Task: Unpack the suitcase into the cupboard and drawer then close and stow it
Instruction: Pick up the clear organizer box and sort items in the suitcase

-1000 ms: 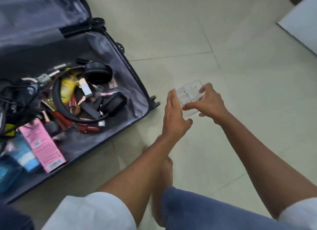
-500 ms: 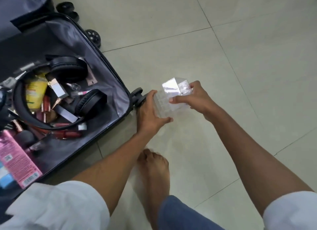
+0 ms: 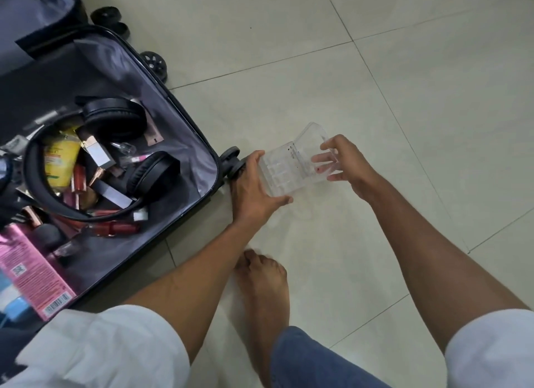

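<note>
An open black suitcase [image 3: 185, 119] with grey lining lies on the floor at the left. Inside it are black headphones [image 3: 115, 119], a yellow tube [image 3: 59, 159], red lipsticks [image 3: 112, 228], a pink box [image 3: 31, 275] and other small cosmetics. Just right of the suitcase corner, above the floor, I hold a clear plastic compartment organiser [image 3: 291, 165] with both hands. My left hand [image 3: 254, 191] grips its left and lower edge. My right hand [image 3: 344, 165] holds its right side, fingers seen through the plastic.
Pale floor tiles [image 3: 375, 69] spread to the right and far side. The suitcase wheels [image 3: 153, 62] stick out at its right edge. My bare foot [image 3: 263, 289] stands on the floor below the hands. Neither cupboard nor drawer is in view.
The organiser has turned in my hands, from flat-on to tilted, and come down closer to the suitcase corner. My view has tipped lower and a little left.
</note>
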